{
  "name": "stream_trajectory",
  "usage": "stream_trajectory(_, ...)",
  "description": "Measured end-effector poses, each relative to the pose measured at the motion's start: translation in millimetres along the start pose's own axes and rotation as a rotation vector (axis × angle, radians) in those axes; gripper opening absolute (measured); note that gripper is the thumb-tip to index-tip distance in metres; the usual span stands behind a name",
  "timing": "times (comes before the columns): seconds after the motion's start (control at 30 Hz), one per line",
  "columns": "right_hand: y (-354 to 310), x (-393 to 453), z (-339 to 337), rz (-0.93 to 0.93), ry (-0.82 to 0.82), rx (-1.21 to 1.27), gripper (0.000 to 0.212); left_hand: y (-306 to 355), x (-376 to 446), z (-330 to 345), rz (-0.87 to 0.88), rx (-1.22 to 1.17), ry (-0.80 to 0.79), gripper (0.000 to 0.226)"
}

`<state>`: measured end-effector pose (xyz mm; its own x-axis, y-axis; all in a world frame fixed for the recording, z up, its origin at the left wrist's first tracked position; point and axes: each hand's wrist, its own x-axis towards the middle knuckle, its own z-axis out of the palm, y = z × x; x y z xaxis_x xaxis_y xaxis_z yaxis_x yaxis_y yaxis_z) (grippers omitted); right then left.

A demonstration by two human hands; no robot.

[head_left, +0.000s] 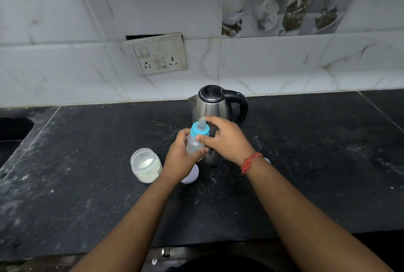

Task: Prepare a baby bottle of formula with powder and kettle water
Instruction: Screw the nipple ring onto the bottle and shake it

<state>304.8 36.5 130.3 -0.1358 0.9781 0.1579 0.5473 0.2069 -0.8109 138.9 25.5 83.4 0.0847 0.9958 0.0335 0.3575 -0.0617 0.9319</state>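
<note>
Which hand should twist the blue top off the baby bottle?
Probably the right hand: its thumb and fingers already sit around the blue collar of the baby bottle. The left hand grips the bottle's clear body, so it is better placed for steadying.

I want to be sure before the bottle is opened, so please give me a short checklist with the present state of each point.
1. Bottle held firmly: ok, the left hand grips its body.
2. Right hand placed on the blue cap ring: ok, thumb and fingers are round it.
3. Teat and ring on the bottle: ok, not yet removed.
4. Powder jar ready: ok, it stands open with white powder inside, left of the hands.
5. Kettle within reach: ok, behind the bottle, lid down.
6. Water in the kettle: cannot tell.
</note>
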Motion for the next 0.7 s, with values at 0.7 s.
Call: stream_trajectory(0.7,-19.1,4.9,-10.8,0.058,0.029,0.063,0.088,18.9,9.8,-0.8,0.019,-0.065,0.032,0.052)
